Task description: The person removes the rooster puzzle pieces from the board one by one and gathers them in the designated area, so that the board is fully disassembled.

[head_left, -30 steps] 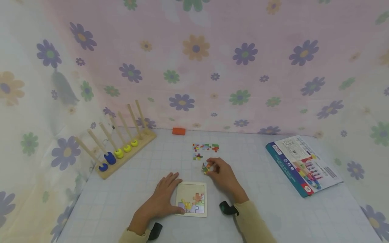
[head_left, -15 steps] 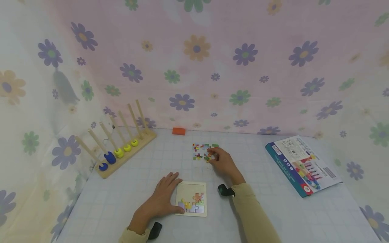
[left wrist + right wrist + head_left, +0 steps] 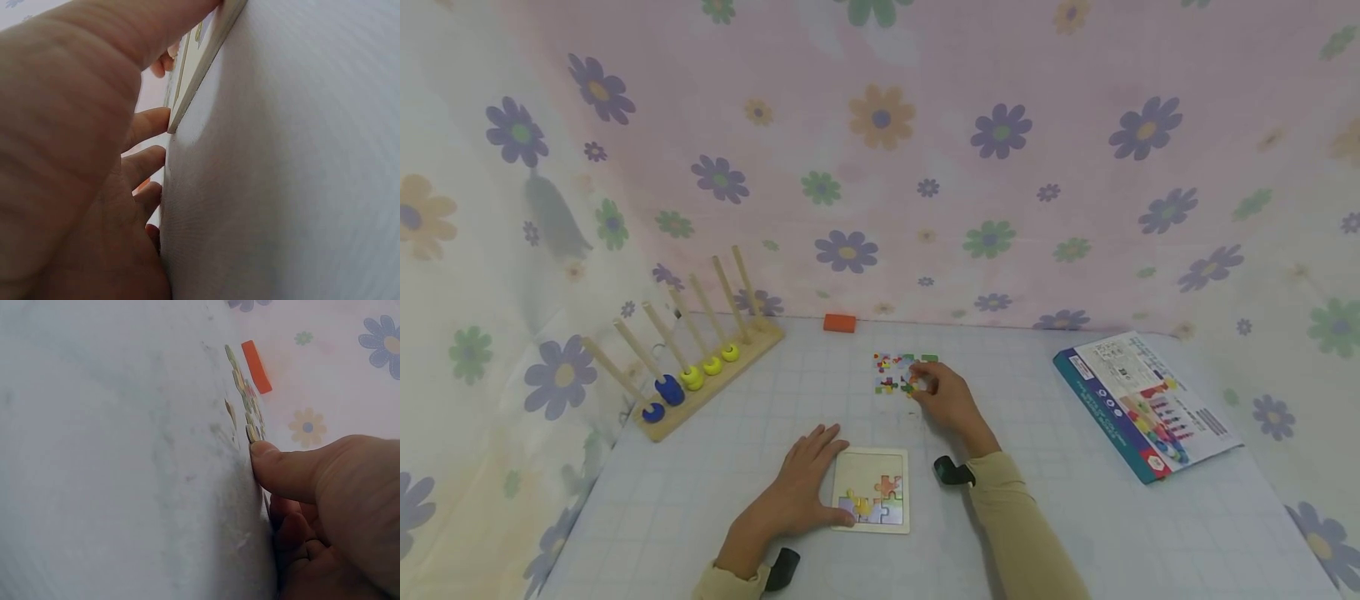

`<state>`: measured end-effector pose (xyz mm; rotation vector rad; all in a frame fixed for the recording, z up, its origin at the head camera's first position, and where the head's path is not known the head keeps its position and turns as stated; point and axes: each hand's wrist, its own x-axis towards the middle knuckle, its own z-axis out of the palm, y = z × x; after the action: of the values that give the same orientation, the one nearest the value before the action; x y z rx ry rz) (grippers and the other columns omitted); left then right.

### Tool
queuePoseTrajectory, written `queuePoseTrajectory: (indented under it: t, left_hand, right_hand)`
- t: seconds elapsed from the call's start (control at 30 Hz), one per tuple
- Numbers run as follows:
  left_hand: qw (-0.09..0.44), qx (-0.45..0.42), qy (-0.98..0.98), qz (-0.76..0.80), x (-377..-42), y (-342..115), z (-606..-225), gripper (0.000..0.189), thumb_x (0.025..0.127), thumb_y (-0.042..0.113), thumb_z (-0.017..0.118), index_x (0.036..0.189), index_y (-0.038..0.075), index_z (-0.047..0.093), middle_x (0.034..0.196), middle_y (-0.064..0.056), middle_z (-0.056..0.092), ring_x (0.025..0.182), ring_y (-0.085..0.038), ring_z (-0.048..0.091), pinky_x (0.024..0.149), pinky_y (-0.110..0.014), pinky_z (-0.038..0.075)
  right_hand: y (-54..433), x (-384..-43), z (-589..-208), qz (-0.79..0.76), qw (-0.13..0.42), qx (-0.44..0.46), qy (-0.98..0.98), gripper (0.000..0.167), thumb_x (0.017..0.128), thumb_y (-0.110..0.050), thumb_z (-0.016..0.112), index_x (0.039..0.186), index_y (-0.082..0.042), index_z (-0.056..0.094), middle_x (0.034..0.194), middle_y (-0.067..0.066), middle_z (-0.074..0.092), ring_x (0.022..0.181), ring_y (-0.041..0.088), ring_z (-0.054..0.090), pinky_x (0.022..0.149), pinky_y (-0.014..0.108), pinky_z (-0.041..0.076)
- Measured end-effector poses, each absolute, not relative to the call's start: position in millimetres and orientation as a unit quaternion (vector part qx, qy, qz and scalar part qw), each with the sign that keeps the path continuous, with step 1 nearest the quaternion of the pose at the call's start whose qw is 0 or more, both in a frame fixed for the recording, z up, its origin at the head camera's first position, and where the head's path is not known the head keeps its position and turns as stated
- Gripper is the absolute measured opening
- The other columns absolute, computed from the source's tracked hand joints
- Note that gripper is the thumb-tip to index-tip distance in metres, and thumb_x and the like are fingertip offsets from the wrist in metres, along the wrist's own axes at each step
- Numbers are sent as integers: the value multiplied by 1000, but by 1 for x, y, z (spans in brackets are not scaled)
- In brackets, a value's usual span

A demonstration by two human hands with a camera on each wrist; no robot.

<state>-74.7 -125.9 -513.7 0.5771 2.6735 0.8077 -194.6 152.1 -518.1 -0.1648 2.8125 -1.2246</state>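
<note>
My right hand (image 3: 951, 404) pinches a small colourful jigsaw piece (image 3: 909, 386) at the tabletop, between thumb and fingers. Right beside it are several other loose jigsaw pieces (image 3: 887, 384), grouped in two short rows. In the right wrist view, the thumb presses at the end of the row of flat pieces (image 3: 244, 392). My left hand (image 3: 797, 492) lies spread on the table at the left side of a square wooden puzzle tray (image 3: 854, 469). Its thumb rests on the tray's lower left corner and a fingertip meets the upper left corner. Several joined pieces fill the tray's lower part.
A wooden peg stand (image 3: 718, 375) with blue and yellow beads stands at the left. An orange block (image 3: 839, 323) lies at the back edge, and a flat printed box (image 3: 1142, 404) at the right. Flowered cloth (image 3: 940, 217) hangs behind the table.
My right hand has moved away from me with the jigsaw piece, bringing it beside the loose pieces. The left hand and the tray have stayed in place.
</note>
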Motion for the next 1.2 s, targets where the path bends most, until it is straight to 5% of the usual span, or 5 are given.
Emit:
queuePoseTrajectory:
  t: [0.9, 1.2]
  left_hand:
    - [144, 202, 925, 288, -75, -127, -516, 104, 69, 57, 89, 151, 13, 44, 168, -12, 28, 158, -38, 17, 128, -63, 17]
    - [146, 200, 926, 285, -76, -128, -515, 104, 70, 56, 89, 152, 12, 43, 168, -11, 26, 158, -38, 17, 128, -62, 16]
  right_hand:
    - [148, -184, -527, -420, -10, -2, 907, 45, 87, -6, 78, 131, -13, 68, 114, 9, 66, 84, 18, 55, 72, 28, 43]
    - [155, -152, -529, -469, 45, 25, 882, 38, 91, -15, 76, 128, -19, 69, 104, 0, 67, 82, 15, 52, 69, 24, 43]
